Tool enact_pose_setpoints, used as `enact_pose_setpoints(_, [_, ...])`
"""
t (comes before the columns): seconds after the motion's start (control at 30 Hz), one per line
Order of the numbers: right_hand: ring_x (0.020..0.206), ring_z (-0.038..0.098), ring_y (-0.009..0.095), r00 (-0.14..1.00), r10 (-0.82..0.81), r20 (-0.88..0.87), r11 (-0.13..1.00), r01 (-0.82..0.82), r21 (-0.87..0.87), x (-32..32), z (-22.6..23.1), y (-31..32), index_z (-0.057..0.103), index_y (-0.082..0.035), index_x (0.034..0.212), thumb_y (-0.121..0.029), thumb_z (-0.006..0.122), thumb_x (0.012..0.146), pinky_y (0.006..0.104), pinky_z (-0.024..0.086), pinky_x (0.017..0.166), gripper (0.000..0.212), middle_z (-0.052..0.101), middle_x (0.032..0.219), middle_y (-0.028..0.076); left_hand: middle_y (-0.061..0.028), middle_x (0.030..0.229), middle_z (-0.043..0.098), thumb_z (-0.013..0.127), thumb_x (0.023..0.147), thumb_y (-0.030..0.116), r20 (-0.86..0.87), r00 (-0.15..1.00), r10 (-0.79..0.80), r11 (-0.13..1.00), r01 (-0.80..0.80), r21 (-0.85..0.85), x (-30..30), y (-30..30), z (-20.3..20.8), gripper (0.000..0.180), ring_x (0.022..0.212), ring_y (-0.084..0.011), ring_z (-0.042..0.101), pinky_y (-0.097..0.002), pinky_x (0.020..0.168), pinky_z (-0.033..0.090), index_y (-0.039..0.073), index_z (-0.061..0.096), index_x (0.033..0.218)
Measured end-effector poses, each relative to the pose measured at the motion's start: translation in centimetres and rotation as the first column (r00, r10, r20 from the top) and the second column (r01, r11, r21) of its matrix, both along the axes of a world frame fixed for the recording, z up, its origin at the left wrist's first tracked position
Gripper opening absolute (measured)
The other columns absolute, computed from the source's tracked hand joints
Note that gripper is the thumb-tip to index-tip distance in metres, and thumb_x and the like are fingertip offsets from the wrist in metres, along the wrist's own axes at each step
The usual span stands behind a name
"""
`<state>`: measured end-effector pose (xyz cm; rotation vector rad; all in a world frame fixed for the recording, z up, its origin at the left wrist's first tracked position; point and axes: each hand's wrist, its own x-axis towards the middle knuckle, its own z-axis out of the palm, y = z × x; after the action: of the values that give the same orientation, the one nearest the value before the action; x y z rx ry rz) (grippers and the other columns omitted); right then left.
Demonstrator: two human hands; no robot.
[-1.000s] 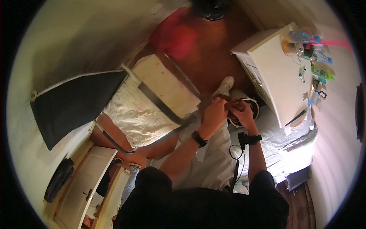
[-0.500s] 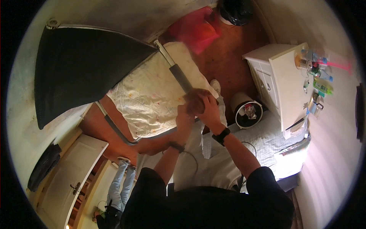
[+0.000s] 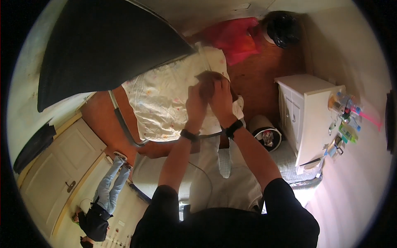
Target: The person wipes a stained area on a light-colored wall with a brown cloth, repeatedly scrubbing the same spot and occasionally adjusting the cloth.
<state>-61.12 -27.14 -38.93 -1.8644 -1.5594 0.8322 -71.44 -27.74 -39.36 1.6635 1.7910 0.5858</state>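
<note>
Well, nearest my head camera two forearms (image 3: 175,165) reach forward over pale trousers (image 3: 237,190), each with a dark wristband (image 3: 189,135), and a grey bed cover (image 3: 149,171) lies below them. Ahead of that I have both hands on one brown thing (image 3: 207,87). The left hand (image 3: 196,103) has its fingers closed against the left side; the right hand (image 3: 222,101) curls its own over the right side. The thing is blurred and dim from where I watch, so I cannot tell what it is or whether it touches the patterned cloth (image 3: 161,103) behind it. I judge that taking hold is done; letting go is not, and neither hand is free. Right of the hands stands a white bin (image 3: 258,123) with crumpled scraps (image 3: 269,137) inside, near a white cabinet (image 3: 316,87) carrying bottles (image 3: 347,133). Left, a dark panel (image 3: 107,49) slants toward the cloth. Farthest off I see a red bag (image 3: 235,39) and, just right of it, a black bag (image 3: 283,31).
</note>
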Motion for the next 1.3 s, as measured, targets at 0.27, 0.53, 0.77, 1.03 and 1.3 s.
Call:
enact_pose_setpoints(0.27, [0.102, 0.052, 0.039, 0.999, 0.022, 0.033, 0.999, -0.024, 0.044, -1.4, -2.8, 7.1, 0.050, 0.001, 0.110, -0.014, 0.060, 0.081, 0.0456, 0.048, 0.082, 0.034, 0.050, 0.114, 0.022, -0.0150, 0.094, 0.057, 0.054, 0.087, 0.016, -0.197, 0.980, 0.011, 0.986, 0.022, 0.162, -0.8, 7.1, -1.3, 0.025, 0.082, -0.0378, 0.060, -0.0467, 0.066, 0.049, 0.013, 0.056, 0.112])
enact_pose_setpoints(0.53, [0.097, 0.053, 0.040, 0.987, 0.159, 0.034, 0.985, -0.156, -0.076, -0.2, -0.6, 7.7, 0.049, -0.002, 0.113, -0.015, 0.070, 0.074, 0.0450, 0.049, 0.080, 0.046, 0.050, 0.108, 0.024, -0.0140, 0.091, 0.059, 0.061, 0.082, 0.018, -0.217, 0.975, -0.053, 0.997, 0.064, 0.044, -2.3, 7.9, -1.2, 0.025, 0.083, -0.0361, 0.060, -0.0453, 0.069, 0.050, 0.014, 0.060, 0.106])
enact_pose_setpoints(0.77, [0.099, 0.053, 0.040, 0.996, 0.078, -0.046, 0.993, -0.081, -0.083, 1.1, -0.8, 5.4, 0.052, -0.003, 0.112, -0.020, 0.072, 0.072, 0.0460, 0.047, 0.085, 0.048, 0.052, 0.105, 0.022, -0.0182, 0.091, 0.060, 0.069, 0.075, 0.017, -0.202, 0.950, -0.239, 0.970, 0.222, -0.104, -1.7, 7.7, 0.8, 0.039, 0.086, -0.0370, 0.059, -0.0436, 0.073, 0.050, 0.005, 0.057, 0.111])
enact_pose_setpoints(1.03, [0.093, 0.056, 0.038, 0.997, 0.072, 0.004, 0.997, -0.072, 0.001, 1.4, -0.7, 2.4, 0.056, -0.007, 0.112, -0.022, 0.068, 0.077, 0.0440, 0.050, 0.078, 0.039, 0.049, 0.110, 0.019, -0.0179, 0.089, 0.060, 0.067, 0.076, 0.017, -0.179, 0.968, -0.178, 0.978, 0.155, -0.138, -1.1, 4.6, 1.1, 0.031, 0.084, -0.0377, 0.059, -0.0440, 0.072, 0.050, 0.006, 0.057, 0.103])
enact_pose_setpoints(1.3, [0.099, 0.056, 0.033, 0.993, 0.116, -0.017, 0.993, -0.117, -0.012, 2.9, -0.8, -3.7, 0.060, -0.010, 0.112, -0.021, 0.069, 0.076, 0.0411, 0.050, 0.076, 0.039, 0.048, 0.112, 0.014, -0.0164, 0.089, 0.058, 0.064, 0.077, 0.017, -0.042, 0.997, -0.064, 0.980, 0.055, -0.194, -0.1, -2.2, 1.2, 0.026, 0.086, -0.0371, 0.058, -0.0427, 0.074, 0.048, 0.006, 0.059, 0.100])
